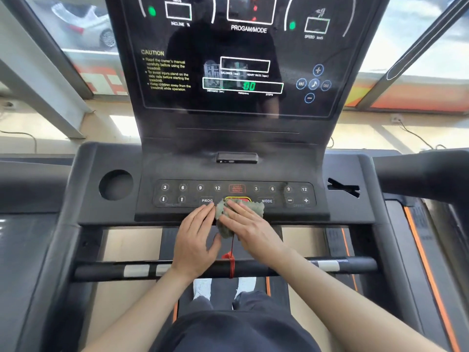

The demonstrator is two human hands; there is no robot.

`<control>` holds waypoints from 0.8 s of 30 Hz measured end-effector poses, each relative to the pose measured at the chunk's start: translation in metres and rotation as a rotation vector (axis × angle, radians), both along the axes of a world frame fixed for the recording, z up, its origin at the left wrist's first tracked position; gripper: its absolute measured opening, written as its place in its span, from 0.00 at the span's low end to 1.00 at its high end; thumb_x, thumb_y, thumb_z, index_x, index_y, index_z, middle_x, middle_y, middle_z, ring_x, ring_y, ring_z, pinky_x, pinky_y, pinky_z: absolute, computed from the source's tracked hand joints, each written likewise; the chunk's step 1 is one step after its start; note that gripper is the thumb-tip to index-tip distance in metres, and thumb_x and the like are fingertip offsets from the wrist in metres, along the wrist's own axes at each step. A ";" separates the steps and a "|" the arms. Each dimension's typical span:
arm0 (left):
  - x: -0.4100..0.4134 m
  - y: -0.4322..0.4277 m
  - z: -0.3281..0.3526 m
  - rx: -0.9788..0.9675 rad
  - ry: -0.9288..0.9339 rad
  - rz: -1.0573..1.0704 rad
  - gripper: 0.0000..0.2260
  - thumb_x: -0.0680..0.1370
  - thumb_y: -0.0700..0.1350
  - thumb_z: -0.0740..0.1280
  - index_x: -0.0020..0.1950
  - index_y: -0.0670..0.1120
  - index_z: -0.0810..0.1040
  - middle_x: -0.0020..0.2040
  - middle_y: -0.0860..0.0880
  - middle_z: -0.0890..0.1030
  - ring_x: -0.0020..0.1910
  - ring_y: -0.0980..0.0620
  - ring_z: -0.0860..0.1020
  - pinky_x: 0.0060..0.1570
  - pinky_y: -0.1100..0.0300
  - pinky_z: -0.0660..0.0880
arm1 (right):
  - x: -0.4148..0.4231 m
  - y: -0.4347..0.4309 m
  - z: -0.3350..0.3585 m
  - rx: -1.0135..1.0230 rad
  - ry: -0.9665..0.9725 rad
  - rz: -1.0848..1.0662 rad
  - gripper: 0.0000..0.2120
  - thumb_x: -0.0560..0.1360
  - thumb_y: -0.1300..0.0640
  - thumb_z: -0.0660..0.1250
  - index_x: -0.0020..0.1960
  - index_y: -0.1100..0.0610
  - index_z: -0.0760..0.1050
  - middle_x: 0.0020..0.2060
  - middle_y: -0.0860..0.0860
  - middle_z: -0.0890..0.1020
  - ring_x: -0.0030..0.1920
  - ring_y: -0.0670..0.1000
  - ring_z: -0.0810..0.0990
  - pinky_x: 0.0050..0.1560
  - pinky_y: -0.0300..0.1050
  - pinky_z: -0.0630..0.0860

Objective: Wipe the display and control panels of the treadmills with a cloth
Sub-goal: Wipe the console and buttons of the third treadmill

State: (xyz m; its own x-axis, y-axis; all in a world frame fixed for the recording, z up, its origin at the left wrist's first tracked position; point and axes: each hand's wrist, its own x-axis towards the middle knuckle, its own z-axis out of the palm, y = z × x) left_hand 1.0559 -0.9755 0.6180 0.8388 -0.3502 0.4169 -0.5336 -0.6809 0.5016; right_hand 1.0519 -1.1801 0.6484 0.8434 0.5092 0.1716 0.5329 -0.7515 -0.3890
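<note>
Under right hand [247, 226], cloth [256, 208] half hidden, display [241, 59] top cropped

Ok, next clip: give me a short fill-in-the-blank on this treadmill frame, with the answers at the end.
1. The right hand presses the cloth on the control panel between the PROG button and the ____ button.
2. A ____ cord hangs from under the cloth to the handlebar.
3. The green digits on the display read ____.
Answers: MODE; red; 00
</note>
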 end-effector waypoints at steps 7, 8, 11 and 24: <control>0.010 0.035 0.020 -0.016 -0.072 0.098 0.26 0.74 0.45 0.72 0.71 0.37 0.74 0.72 0.42 0.74 0.70 0.41 0.73 0.70 0.45 0.70 | 0.037 0.066 0.017 0.195 0.167 -0.033 0.32 0.71 0.71 0.68 0.74 0.65 0.65 0.71 0.62 0.72 0.73 0.59 0.69 0.74 0.55 0.63; 0.010 0.037 0.020 -0.028 -0.078 0.105 0.25 0.74 0.43 0.73 0.69 0.37 0.75 0.70 0.41 0.75 0.69 0.40 0.74 0.68 0.44 0.71 | 0.041 0.071 0.022 0.226 0.204 -0.038 0.33 0.70 0.72 0.68 0.74 0.65 0.65 0.71 0.62 0.72 0.73 0.59 0.69 0.75 0.54 0.63; 0.011 0.038 0.018 -0.037 -0.081 0.066 0.22 0.75 0.40 0.73 0.68 0.38 0.76 0.68 0.41 0.76 0.67 0.41 0.75 0.66 0.43 0.73 | 0.044 0.065 0.029 0.234 0.155 -0.029 0.34 0.67 0.70 0.69 0.72 0.65 0.68 0.70 0.61 0.73 0.71 0.58 0.69 0.76 0.48 0.61; 0.058 0.042 0.020 0.418 0.021 -0.035 0.24 0.82 0.61 0.61 0.75 0.51 0.74 0.76 0.47 0.72 0.74 0.44 0.69 0.72 0.46 0.67 | -0.012 -0.001 -0.007 -0.071 -0.140 -0.343 0.26 0.71 0.62 0.71 0.69 0.57 0.74 0.69 0.56 0.74 0.69 0.59 0.72 0.68 0.55 0.70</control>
